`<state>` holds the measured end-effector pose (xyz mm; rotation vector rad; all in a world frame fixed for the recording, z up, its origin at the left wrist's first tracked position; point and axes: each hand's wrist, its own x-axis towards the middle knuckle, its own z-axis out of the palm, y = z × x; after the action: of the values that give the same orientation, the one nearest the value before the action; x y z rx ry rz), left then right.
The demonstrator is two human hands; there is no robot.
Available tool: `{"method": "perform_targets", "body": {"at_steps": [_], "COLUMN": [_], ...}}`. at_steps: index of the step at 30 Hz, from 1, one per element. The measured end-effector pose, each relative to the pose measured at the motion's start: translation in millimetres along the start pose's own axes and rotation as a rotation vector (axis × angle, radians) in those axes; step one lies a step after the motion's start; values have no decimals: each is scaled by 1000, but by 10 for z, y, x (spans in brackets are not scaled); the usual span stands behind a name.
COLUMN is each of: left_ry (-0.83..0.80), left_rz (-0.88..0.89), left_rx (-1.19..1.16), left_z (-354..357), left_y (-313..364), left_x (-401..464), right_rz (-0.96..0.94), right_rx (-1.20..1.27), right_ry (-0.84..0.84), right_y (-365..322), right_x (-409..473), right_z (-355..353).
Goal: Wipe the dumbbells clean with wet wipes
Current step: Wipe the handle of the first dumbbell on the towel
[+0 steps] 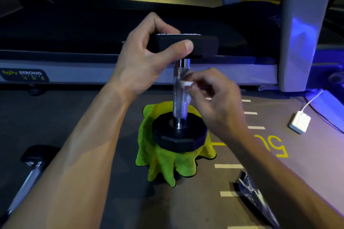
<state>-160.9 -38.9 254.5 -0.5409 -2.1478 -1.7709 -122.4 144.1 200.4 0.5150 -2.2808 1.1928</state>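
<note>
A black dumbbell (179, 134) with a knurled chrome handle stands upright on its lower head, on a yellow-green cloth (163, 163) spread on the floor. My left hand (147, 57) grips the dumbbell's upper head from the left, thumb across its front face. My right hand (217, 98) pinches a small white wet wipe (186, 87) against the right side of the chrome handle, about halfway up. A second dumbbell (31, 171) lies on the floor at the lower left, partly cut off by the frame edge.
A treadmill (111, 69) runs across the back, its grey upright at the right. A white power adapter (299, 121) with a cable lies on the floor at the right. A wipe packet (255, 197) lies under my right forearm. Yellow and white markings line the floor.
</note>
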Motion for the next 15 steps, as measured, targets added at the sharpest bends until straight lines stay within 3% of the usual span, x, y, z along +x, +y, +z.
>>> {"method": "perform_targets", "body": {"at_steps": [5, 7, 10, 15], "left_ry": [-2, -7, -27, -1], "left_rz": [15, 16, 26, 56], "left_rx": [-10, -8, -16, -54], "left_z": [-42, -28, -3, -35], "left_y": [-33, -46, -60, -97], "left_x": [37, 42, 63, 78], "right_rz": [-37, -65, 41, 183], "right_rx": [-129, -109, 129, 274], "right_ry": [-226, -125, 157, 29], "right_y": [72, 68, -45, -93], "right_x": [-371, -160, 192, -207], "right_z": [100, 92, 216, 319]}}
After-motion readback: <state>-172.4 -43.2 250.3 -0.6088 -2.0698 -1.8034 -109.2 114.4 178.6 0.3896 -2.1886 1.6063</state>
